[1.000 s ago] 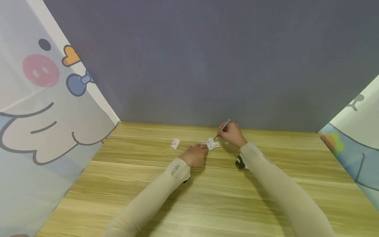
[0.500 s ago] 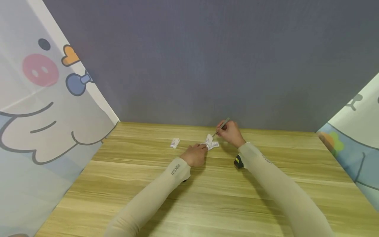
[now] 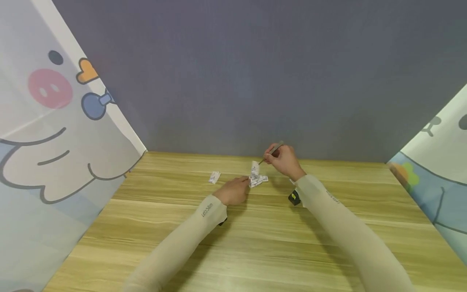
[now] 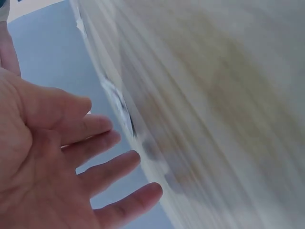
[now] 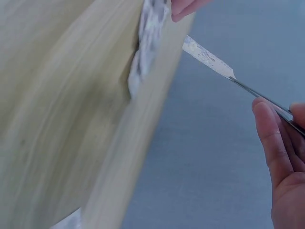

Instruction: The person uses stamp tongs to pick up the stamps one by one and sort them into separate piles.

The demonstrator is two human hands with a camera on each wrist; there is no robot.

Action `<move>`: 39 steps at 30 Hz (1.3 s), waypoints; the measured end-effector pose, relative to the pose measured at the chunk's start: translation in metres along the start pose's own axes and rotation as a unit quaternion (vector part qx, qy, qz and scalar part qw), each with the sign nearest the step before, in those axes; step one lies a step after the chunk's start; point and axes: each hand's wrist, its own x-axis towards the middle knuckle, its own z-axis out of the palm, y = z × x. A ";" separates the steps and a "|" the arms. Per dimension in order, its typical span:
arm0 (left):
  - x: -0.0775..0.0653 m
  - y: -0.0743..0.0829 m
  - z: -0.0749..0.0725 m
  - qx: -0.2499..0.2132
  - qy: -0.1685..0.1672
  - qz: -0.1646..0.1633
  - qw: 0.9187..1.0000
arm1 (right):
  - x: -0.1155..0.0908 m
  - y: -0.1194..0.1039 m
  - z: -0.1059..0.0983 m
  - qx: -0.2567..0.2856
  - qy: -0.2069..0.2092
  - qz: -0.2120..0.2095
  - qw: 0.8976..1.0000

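Observation:
My right hand (image 3: 286, 161) pinches a pair of thin metal tweezers (image 5: 267, 99) between thumb and fingers. At the tweezers' tips is a small white packet (image 5: 207, 56) with purple print and a serrated edge, held up off the table in the right wrist view. Just below it, several similar packets lie in an overlapping pile (image 3: 258, 181). At the left side of this pile is my left hand (image 3: 233, 191). In the left wrist view its fingers (image 4: 112, 169) are spread and fairly straight, holding nothing. Whether a fingertip touches the pile I cannot tell.
More white packets (image 3: 214, 177) lie to the left on the wooden table (image 3: 248, 243). A black object with a yellow mark (image 3: 294, 198) shows beneath the right wrist. A grey panel (image 3: 233, 81) stands along the table's far edge.
The packet at the tweezers' tips has risen from the pile and shifted slightly left and away. My left hand has drawn back a little to the left, uncovering more of the pile.

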 end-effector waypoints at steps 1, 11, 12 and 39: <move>-0.003 -0.003 -0.001 -0.004 0.005 0.000 1.000 | 0.000 -0.002 0.001 0.003 -0.001 -0.001 1.000; -0.031 -0.028 -0.012 -0.037 0.042 -0.026 0.998 | 0.000 -0.024 0.017 0.024 -0.015 -0.021 0.999; -0.033 -0.030 -0.012 -0.039 0.043 -0.030 0.998 | 0.000 -0.025 0.020 0.026 -0.017 -0.023 0.999; -0.070 -0.077 -0.010 -0.034 0.091 -0.084 0.992 | 0.013 -0.036 0.112 0.125 -0.033 -0.004 0.992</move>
